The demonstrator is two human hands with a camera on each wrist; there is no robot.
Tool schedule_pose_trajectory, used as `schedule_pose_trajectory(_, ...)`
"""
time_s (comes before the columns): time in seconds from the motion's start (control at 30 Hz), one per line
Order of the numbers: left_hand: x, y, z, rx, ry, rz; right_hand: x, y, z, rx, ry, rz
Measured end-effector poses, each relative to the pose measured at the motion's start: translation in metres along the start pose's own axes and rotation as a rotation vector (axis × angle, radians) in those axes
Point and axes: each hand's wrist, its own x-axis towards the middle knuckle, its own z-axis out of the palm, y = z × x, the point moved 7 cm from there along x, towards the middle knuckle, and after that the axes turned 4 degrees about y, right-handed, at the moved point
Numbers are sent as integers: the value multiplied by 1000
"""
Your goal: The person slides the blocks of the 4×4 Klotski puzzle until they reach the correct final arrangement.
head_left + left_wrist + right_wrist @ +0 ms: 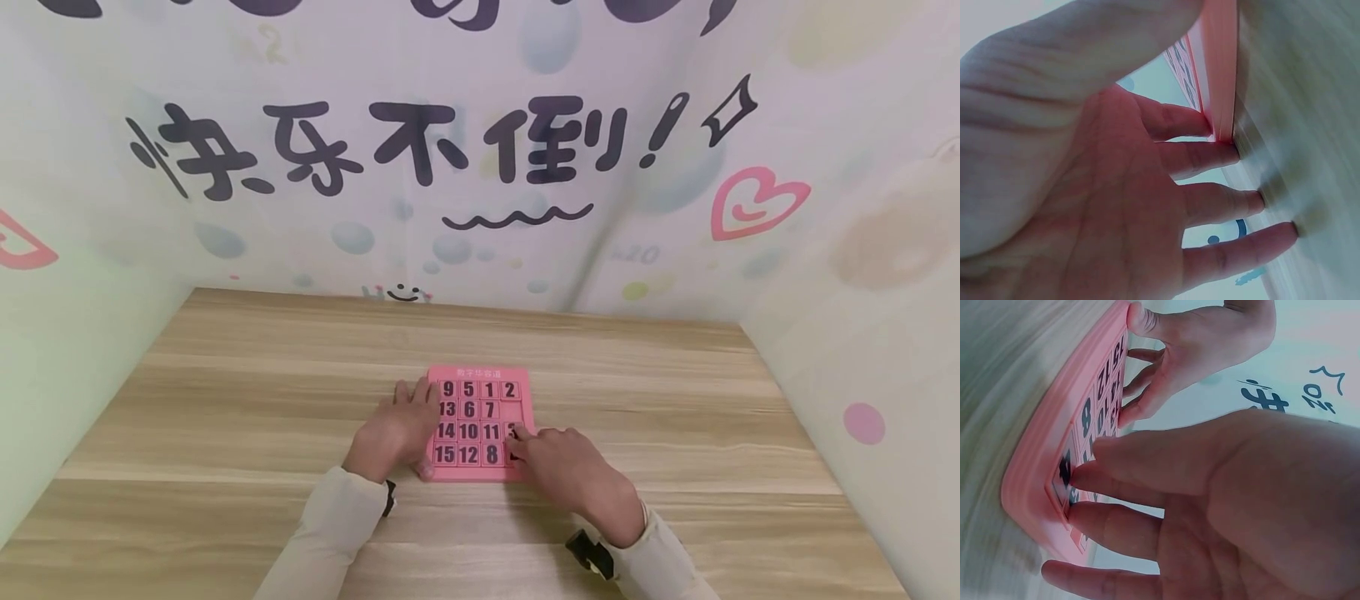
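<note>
A pink sliding number puzzle (480, 475) lies flat on the wooden table, its square tiles marked with black numerals. An empty cell (512, 411) shows in the right column, under the 2 tile (510, 390). My left hand (397, 425) rests along the puzzle's left side, thumb at the near left corner; its fingers are spread and fairly straight, some tips on the table. With its fingertips my right hand (570, 467) touches the right column, around the 3 tile (513, 431) and the 4 tile (1064, 469), partly covering both in the head view.
The wooden tabletop (675, 400) extends around the puzzle. A white printed backdrop (420, 250) with black characters and bubbles rises behind, and pale panels close the left and right sides. A dark strap (590, 554) is on the right wrist.
</note>
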Motion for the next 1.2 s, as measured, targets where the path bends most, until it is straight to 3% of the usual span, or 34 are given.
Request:
schedule_pose_trajectory(0.67,0,-1,1,-18,-20,-15,3,7,8,55,-84,90)
schedule_pose_trajectory(1.2,1,-1,2,0,-14,3,8,11,13,114,-89,93)
